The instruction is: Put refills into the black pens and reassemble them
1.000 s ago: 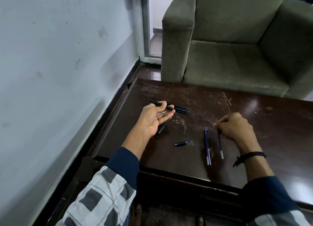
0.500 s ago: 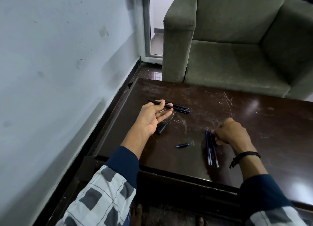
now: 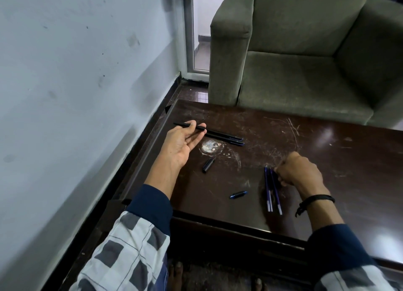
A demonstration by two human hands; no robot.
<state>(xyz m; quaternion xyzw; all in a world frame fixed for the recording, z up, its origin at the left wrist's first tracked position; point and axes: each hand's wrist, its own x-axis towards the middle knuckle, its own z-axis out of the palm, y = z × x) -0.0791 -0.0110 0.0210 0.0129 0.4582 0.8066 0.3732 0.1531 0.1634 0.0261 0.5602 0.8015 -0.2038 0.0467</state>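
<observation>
My left hand, palm up over the dark table, holds a thin black pen barrel between thumb and fingers. Two assembled black pens lie side by side just to its right. A black cap and a short blue-black pen piece lie loose nearer me. My right hand is curled with its fingertips on the upper ends of two blue refills, which lie flat on the table.
A grey-green armchair stands right behind the table. A pale wall runs along the left, close to the table's left edge. My bare toes show below the table's near edge.
My left hand has lifted and shifted left with the barrel, uncovering the black cap. My right hand drew one refill left until it lies beside the other.
</observation>
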